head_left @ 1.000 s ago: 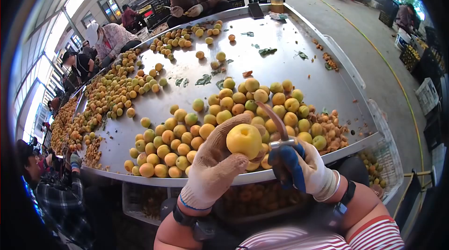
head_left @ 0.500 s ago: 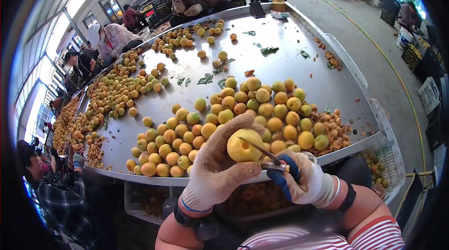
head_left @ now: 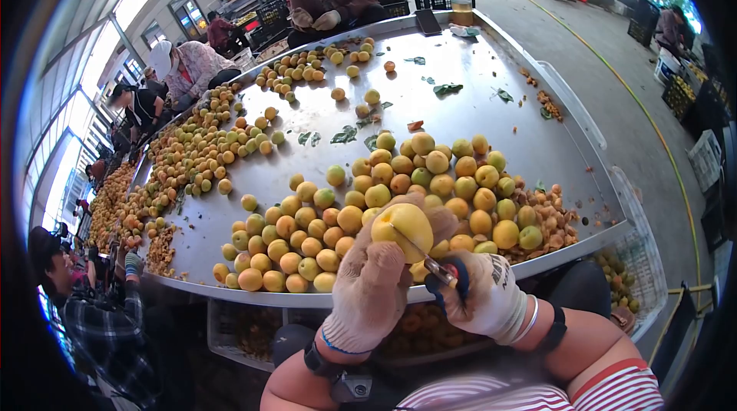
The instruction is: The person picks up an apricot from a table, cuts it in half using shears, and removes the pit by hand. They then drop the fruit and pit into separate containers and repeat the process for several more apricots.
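Observation:
My left hand, in a knitted work glove, grips a large yellow apricot above the near edge of the metal table. In my right hand, gloved in white and blue, is a small knife. Its thin blade lies across the apricot's face, the tip at the upper side of the fruit. Just beyond my hands a heap of whole apricots covers the near part of the table. Brownish apricot pits lie right of the heap.
Below the table edge stand a crate and, at right, a white basket holding fruit. More apricots run along the left side. A jar and a phone sit at the far end. Several people work around the table.
The apricot has been turned in my left hand, so its dark hole no longer faces me. The knife blade now crosses lower on the fruit. Both hands have shifted slightly.

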`<state>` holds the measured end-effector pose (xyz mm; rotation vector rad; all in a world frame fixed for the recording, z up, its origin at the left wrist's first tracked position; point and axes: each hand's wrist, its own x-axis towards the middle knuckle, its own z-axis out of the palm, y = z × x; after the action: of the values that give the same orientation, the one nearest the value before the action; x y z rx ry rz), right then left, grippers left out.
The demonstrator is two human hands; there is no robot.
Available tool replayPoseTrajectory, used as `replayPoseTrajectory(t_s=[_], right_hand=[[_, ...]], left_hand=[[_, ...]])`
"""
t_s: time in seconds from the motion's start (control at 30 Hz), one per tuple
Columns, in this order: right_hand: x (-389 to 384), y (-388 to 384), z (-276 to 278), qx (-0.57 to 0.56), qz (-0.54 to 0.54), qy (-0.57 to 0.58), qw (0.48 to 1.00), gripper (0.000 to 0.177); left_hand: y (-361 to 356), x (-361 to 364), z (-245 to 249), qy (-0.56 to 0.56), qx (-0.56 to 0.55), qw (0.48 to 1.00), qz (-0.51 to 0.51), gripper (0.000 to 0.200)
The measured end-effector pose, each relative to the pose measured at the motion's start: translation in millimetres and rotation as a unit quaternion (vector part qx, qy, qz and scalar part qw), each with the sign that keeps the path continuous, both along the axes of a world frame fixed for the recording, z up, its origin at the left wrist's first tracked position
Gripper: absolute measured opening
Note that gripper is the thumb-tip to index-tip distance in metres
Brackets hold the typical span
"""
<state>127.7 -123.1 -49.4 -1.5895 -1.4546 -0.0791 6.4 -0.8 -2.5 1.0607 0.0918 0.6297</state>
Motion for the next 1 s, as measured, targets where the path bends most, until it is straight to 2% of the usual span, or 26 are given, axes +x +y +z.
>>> replayPoseTrajectory(t_s=[0.03, 0.1, 0.17, 0.23, 0.37, 0.47, 0.53, 0.67, 0.73, 0.77, 0.83, 0.87, 0.9, 0.93, 0.97, 1.0], right_hand=[[0, 2, -1, 0.001, 0.000, 0.000, 1.000, 0.028], [-1, 4, -2, 0.002, -0.026, -0.038, 0.999, 0.030], [0, 5, 0, -0.008, -0.025, -0.020, 0.999, 0.030], [0, 5, 1, -0.018, -0.022, 0.000, 1.000, 0.030], [1, 2, 7, -0.002, -0.016, -0.014, 1.000, 0.029], [-3, 4, 9, 0.028, -0.029, -0.028, 0.999, 0.027], [-3, 6, 8, 0.058, -0.047, -0.037, 0.997, 0.026], [2, 7, 7, 0.021, -0.015, -0.004, 1.000, 0.025], [3, 4, 10, 0.001, -0.011, 0.009, 1.000, 0.025], [3, 3, 11, -0.004, -0.025, -0.015, 1.000, 0.026], [3, 2, 12, -0.009, -0.038, -0.037, 0.999, 0.026], [3, 3, 11, 0.010, -0.037, -0.046, 0.998, 0.027], [3, 3, 11, 0.030, -0.035, -0.055, 0.997, 0.028], [2, 5, 9, 0.031, -0.035, -0.055, 0.997, 0.028], [1, 6, 5, 0.017, -0.030, -0.046, 0.998, 0.030], [1, 9, 2, 0.004, -0.024, -0.036, 0.999, 0.031]], left_hand=[[0, 0, 0, 0.000, 0.001, 1.000, 0.000, 0.076], [2, 0, 2, 0.052, -0.112, 0.990, -0.073, 0.072], [4, 3, -5, 0.063, -0.096, 0.991, -0.068, 0.078], [12, 3, -11, 0.089, 0.073, 0.993, 0.018, 0.056], [-2, 0, 18, 0.123, 0.125, 0.981, 0.084, 0.055], [6, -3, 8, 0.095, 0.112, 0.989, 0.028, 0.066], [6, 0, 0, 0.088, -0.050, 0.995, -0.013, 0.072], [14, 1, -19, 0.144, -0.031, 0.988, -0.042, 0.076], [3, 5, 1, 0.076, 0.084, 0.993, 0.028, 0.059], [-1, 6, 4, 0.076, 0.084, 0.993, 0.028, 0.059], [-6, 7, 7, 0.095, 0.141, 0.978, 0.118, 0.055], [-3, 6, 6, 0.096, 0.141, 0.978, 0.118, 0.055], [2, 3, 4, 0.085, 0.093, 0.988, 0.085, 0.053], [6, 1, 2, 0.074, 0.045, 0.995, 0.052, 0.052], [7, 1, 0, 0.074, 0.046, 0.995, 0.053, 0.052], [8, 1, -2, 0.080, 0.021, 0.995, 0.046, 0.062]])
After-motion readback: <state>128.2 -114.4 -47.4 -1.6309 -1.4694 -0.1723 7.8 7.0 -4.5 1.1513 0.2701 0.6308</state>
